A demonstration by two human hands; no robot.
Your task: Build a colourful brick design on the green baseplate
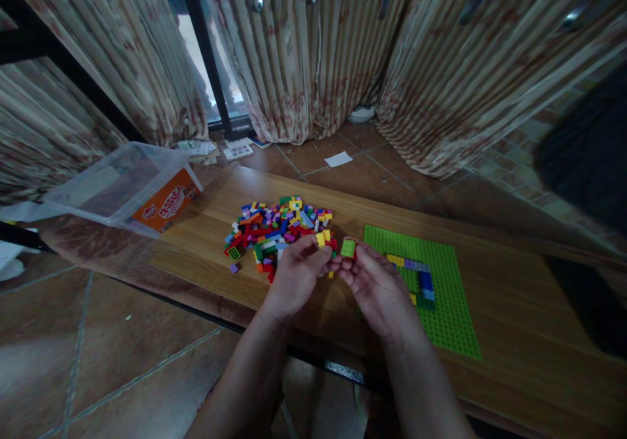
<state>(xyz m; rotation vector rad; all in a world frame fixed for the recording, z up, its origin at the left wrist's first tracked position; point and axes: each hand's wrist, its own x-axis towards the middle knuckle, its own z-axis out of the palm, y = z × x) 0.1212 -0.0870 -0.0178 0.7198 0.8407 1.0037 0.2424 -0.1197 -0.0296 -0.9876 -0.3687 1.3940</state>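
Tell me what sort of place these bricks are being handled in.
Probably a room in a home: long patterned curtains hang by the window, brown tiles cover the floor, and toy bricks lie heaped on a low wooden table.

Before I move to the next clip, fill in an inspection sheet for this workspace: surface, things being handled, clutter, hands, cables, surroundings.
Surface: light-brown wood-grain tabletop
Things being handled: mixed pile of coloured plastic bricks; square green studded baseplate bearing joined yellow, grey-lilac and blue bricks, partly hidden by the right hand
Clutter: clear plastic bin with orange label at the left; flat black object at the right, unidentifiable
Hands: left hand pinches small yellow bricks; right hand's fingers hold a light-green brick with red beneath
Cables: nothing seen
Surroundings: striped curtains; brown floor tiles; white paper sheet on the floor
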